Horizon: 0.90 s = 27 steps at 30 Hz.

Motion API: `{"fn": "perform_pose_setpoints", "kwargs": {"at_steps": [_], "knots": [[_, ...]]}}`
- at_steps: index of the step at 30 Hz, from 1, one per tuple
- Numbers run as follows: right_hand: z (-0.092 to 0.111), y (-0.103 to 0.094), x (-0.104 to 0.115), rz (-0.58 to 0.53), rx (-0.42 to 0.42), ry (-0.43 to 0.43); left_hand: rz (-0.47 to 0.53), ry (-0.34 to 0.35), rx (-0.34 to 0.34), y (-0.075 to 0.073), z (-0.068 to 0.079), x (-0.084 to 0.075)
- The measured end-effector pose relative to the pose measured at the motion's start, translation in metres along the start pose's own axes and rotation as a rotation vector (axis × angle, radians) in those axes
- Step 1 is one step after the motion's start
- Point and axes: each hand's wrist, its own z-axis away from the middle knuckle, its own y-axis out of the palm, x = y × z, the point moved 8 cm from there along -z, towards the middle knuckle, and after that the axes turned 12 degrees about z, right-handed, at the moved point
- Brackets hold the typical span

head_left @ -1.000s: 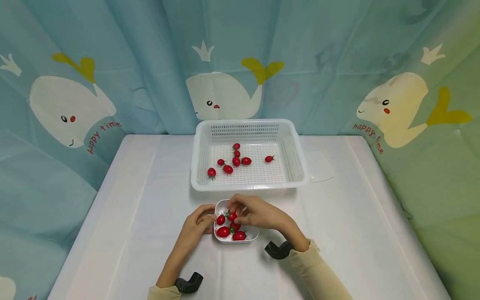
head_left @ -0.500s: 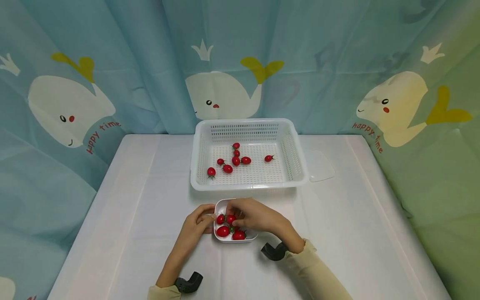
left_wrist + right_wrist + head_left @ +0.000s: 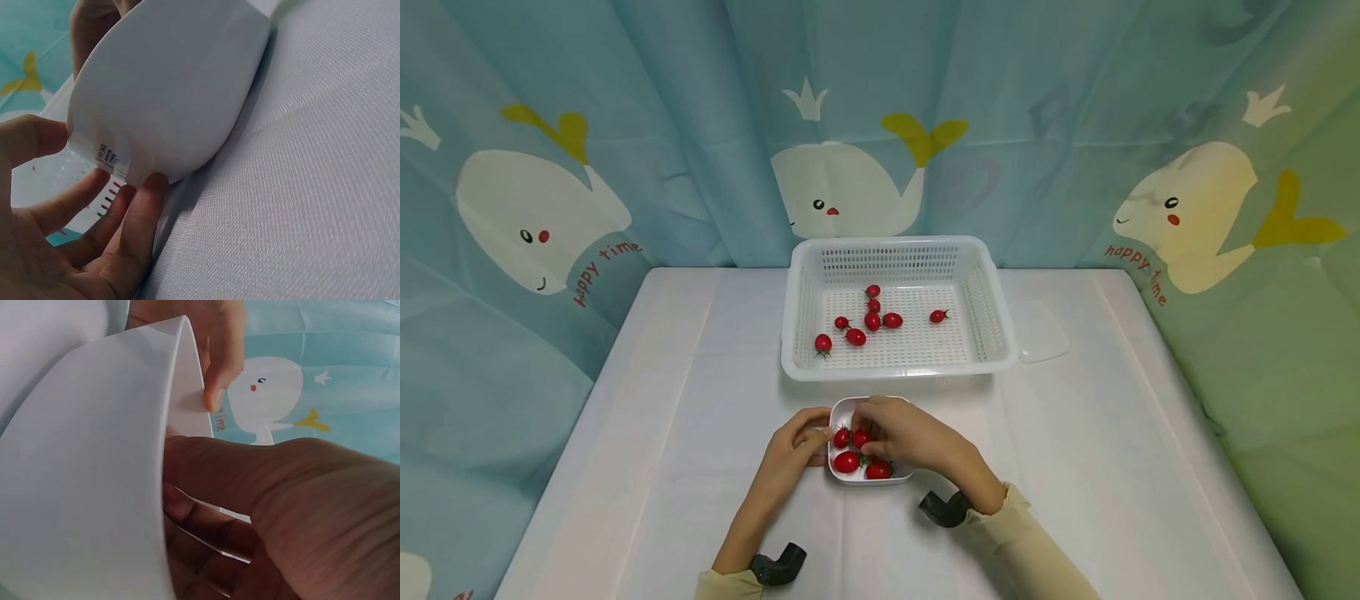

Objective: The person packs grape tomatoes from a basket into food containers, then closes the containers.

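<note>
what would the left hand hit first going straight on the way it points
The white box: the left hand has its fingertips on the outer side, so it would likely press that wall. Cherry tomatoes lie inside.

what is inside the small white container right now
At least four red tomatoes show inside the small white container. The right hand reaches in and covers much of its right side, so whatever lies beneath the fingers cannot be seen.
</note>
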Motion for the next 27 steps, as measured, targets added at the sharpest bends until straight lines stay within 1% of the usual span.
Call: {"fn": "perform_pose_setpoints", "kwargs": {"at_steps": [9, 17, 22, 27], "knots": [[0.005, -0.006, -0.002, -0.047, 0.004, 0.027, 0.0, 0.002, 0.0, 0.0, 0.0, 0.001], [0.008, -0.016, -0.001, -0.034, 0.001, 0.023, -0.009, 0.009, -0.005, 0.0, -0.001, 0.002], [0.01, -0.028, 0.003, -0.031, -0.012, -0.001, -0.001, 0.004, -0.004, 0.0, -0.001, 0.002], [0.012, -0.046, 0.003, -0.049, -0.055, -0.03, 0.0, 0.002, -0.007, 0.0, 0.0, 0.002]]}}
